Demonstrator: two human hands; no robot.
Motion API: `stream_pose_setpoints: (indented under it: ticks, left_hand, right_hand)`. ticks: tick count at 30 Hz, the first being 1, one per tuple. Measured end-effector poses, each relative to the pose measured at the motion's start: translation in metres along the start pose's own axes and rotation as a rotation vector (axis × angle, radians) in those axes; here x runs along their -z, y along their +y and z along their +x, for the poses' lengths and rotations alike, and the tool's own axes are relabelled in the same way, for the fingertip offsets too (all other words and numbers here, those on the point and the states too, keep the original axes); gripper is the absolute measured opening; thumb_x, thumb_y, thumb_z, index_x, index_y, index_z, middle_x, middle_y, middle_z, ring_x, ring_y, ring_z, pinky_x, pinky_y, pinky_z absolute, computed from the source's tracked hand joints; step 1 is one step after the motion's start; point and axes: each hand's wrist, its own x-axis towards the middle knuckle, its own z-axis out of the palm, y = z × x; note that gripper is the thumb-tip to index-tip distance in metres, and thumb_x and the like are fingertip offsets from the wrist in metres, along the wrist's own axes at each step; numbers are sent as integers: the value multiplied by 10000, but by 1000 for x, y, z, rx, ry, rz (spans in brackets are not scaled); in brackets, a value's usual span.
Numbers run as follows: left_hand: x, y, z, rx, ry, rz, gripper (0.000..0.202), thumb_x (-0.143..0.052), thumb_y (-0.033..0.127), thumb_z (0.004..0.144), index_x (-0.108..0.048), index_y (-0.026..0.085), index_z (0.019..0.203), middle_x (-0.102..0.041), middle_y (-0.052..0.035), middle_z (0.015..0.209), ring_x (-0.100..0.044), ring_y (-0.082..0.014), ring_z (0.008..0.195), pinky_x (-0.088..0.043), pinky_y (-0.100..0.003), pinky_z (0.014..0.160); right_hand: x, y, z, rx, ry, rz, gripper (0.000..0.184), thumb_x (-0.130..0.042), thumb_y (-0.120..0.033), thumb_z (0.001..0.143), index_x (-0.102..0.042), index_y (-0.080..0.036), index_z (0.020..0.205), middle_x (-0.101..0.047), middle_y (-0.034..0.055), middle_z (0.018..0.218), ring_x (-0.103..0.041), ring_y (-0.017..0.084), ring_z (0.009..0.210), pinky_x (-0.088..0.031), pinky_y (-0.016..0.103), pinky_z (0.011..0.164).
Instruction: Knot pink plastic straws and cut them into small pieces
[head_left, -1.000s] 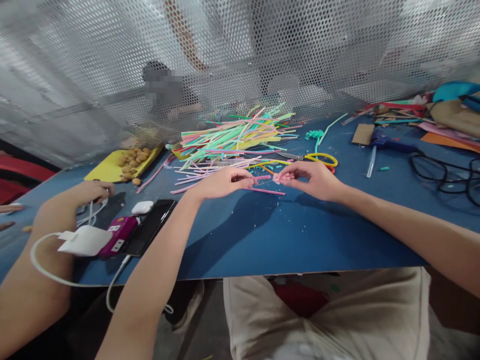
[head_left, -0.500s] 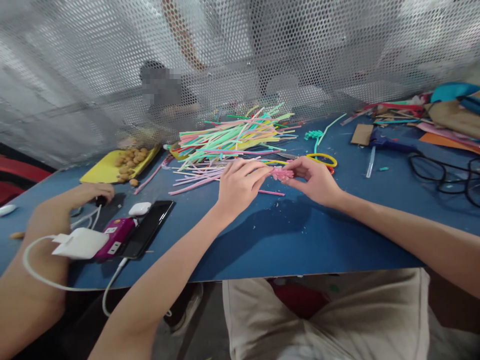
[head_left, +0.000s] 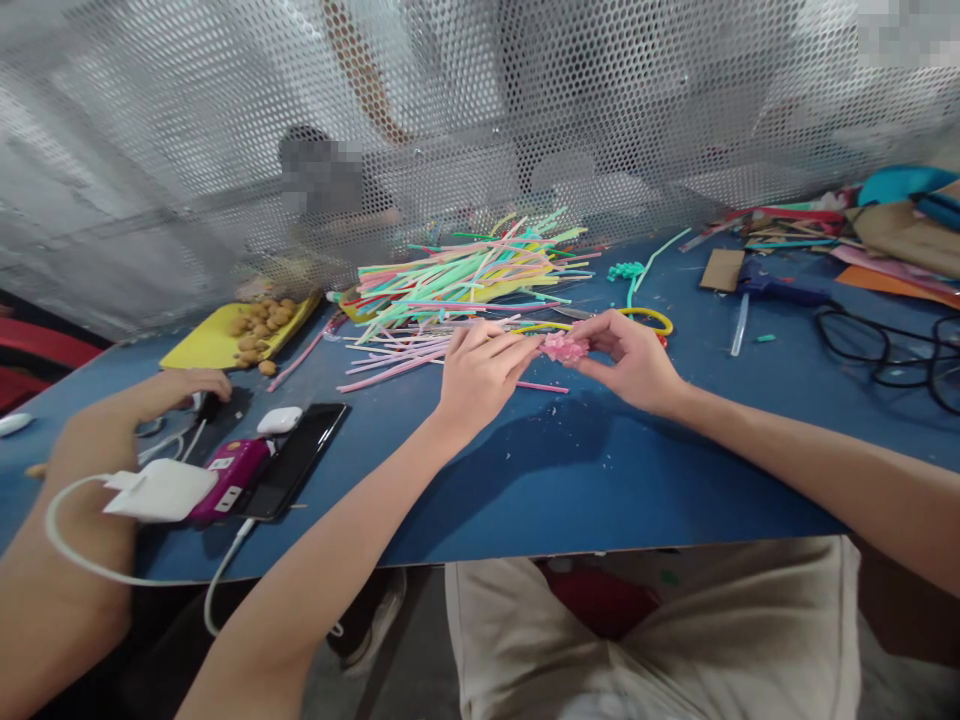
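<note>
Between my hands, a little above the blue table [head_left: 480, 510], is a small pink ruffled piece [head_left: 565, 347], perhaps of curled pipe cleaner. My left hand [head_left: 484, 372] pinches its left end, fingertips closed. My right hand [head_left: 628, 358] has thumb and fingers closed on its right side. Just behind lie loose lilac and pink pipe cleaners [head_left: 401, 362] and a large heap of coloured pipe cleaners [head_left: 465, 275]. Yellow-handled scissors [head_left: 651, 318] lie partly hidden behind my right hand. A curled teal piece with a long stem [head_left: 627, 271] sits farther back.
To the left are a yellow tray [head_left: 201, 338] with brown nuts, a black phone [head_left: 300, 455], a purple power strip [head_left: 236, 475] with a white charger [head_left: 171, 490], and another person's hand [head_left: 184, 388]. On the right lies a glue gun [head_left: 784, 288] with its black cable. Perforated metal [head_left: 600, 100] stands behind.
The pink piece has turned slightly between my fingers and looks more bunched. My hands stay in nearly the same place. The other person's hand has shifted slightly.
</note>
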Motion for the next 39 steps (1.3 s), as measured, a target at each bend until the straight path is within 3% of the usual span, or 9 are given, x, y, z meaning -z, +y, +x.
stream_pose_setpoints:
  ticks: [4,15,31,39]
  left_hand:
    - [2,2,0,27,-28,-16,297,-542,333,1010,-694,287,1262,-772,-23,1102,-600,-222,1034,-406,-400,893]
    - [3,13,1,-27,12,-7,386,-523,209,1006,-605,210,1383,-704,-48,1282,-559,-231,1093,-418,-404,924]
    - [3,9,-1,20,-31,-17,393,-497,226,1010,-613,253,1384,-706,-49,1276,-552,-254,1110,-413,-437,909]
    - [7,-2,1,30,-22,15,294,-525,307,1013,-696,306,1253,-767,-21,1115,-577,-241,1022,-384,-429,894]
  right_hand:
    - [0,-3,-1,-2,25,-36,336,-795,-463,789,-609,-256,977,-719,62,1035,-705,256,965,-590,525,956]
    - [3,-5,0,23,48,-22,390,-788,-469,787,-542,-256,1003,-716,63,1036,-707,239,977,-599,453,921]
    - [4,-3,-1,33,73,-34,370,-769,-454,805,-529,-265,1014,-709,62,1051,-698,251,1025,-591,472,951]
    - [4,-1,1,37,42,2,365,-767,-427,815,-527,-265,1038,-705,61,1057,-700,240,1023,-591,457,955]
